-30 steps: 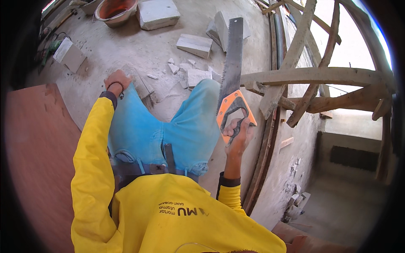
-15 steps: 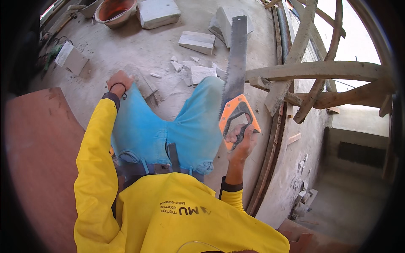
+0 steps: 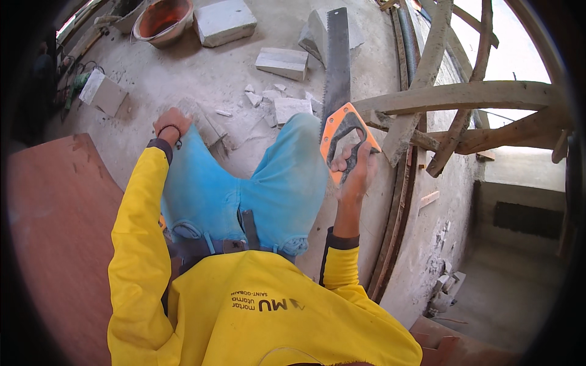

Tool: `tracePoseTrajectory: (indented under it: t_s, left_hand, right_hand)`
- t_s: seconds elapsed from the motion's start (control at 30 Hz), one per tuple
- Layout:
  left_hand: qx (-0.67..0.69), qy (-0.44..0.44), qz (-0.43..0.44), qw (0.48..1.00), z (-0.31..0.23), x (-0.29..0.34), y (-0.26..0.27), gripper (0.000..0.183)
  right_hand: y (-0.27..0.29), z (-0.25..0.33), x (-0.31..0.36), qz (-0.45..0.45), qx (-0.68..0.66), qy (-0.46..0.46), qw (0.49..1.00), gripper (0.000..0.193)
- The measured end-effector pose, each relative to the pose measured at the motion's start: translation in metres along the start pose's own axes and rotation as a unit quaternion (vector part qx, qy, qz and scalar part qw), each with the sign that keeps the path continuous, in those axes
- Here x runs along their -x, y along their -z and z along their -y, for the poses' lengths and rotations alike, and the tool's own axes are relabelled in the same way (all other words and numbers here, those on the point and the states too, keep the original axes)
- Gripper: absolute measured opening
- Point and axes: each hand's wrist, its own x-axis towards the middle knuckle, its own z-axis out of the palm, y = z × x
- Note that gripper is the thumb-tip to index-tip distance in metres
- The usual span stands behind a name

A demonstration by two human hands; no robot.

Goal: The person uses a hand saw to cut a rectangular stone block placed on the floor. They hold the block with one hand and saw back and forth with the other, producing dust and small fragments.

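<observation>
My right hand (image 3: 356, 168) is wrapped round the orange and black handle of a handsaw (image 3: 337, 64). The saw stands up beside my right knee, its long grey blade pointing away and its teeth facing left. By my left knee, my left hand (image 3: 172, 125), with a dark band on the wrist, is at the left end of a dusty pale block (image 3: 207, 128). Its knuckles show, but the fingertips are hidden, so I cannot see whether it grips the block. Part of that block is behind my left leg.
White broken pieces (image 3: 268, 96) and a small block (image 3: 293, 110) lie ahead. Farther off are larger blocks (image 3: 226, 22), a wedge-shaped piece (image 3: 282, 63) and a bucket (image 3: 162, 23). Wooden poles (image 3: 464, 96) cross at right; a reddish-brown board (image 3: 61, 226) lies at left.
My right hand and the saw's handle have moved slightly away and to the right, and the blade has shifted a little. My left hand stays by the block.
</observation>
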Motion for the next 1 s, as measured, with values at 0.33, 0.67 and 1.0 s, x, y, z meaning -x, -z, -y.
tracePoseTrajectory:
  t_s: [0.33,0.67,1.0]
  left_hand:
    - [-0.014,0.003,-0.001,1.000,-0.002,0.006,0.004,0.057]
    - [0.002,-0.001,0.008,1.000,0.001,-0.003,-0.001,0.058]
    - [0.004,0.004,-0.008,1.000,0.004,0.001,-0.002,0.057]
  right_hand:
    - [0.011,-0.001,0.012,-0.009,-0.029,-0.023,0.999,0.046]
    - [0.007,-0.001,0.012,-0.009,-0.025,-0.016,1.000,0.059]
    - [0.016,-0.004,0.017,-0.014,-0.037,-0.031,0.999,0.052]
